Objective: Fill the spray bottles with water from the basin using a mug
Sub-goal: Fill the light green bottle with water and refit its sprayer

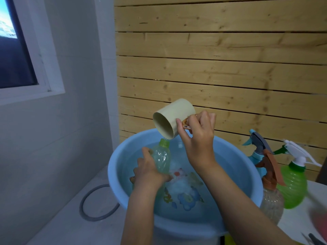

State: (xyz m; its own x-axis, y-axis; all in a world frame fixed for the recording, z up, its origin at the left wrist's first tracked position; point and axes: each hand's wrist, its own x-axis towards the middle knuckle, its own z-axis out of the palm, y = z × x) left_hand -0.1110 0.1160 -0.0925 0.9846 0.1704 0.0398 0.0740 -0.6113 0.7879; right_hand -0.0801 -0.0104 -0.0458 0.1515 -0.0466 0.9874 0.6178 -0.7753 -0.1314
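Blue basin (235, 152), one mug (169, 117), four bottles (292, 184)

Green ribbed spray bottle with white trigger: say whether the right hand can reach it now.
Probably not yet: the right hand grips the tilted beige plastic mug. The green ribbed spray bottle stands uncovered right of the blue plastic basin.

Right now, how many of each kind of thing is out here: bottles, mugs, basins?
Bottles with spray heads on: 3 (blue spray bottle, brown-topped spray bottle, green spray bottle)
Bottles without a head: 1 (open bottle in the left hand)
Mugs: 1 (mug in the right hand)
Basins: 1 (basin)
Total: 6
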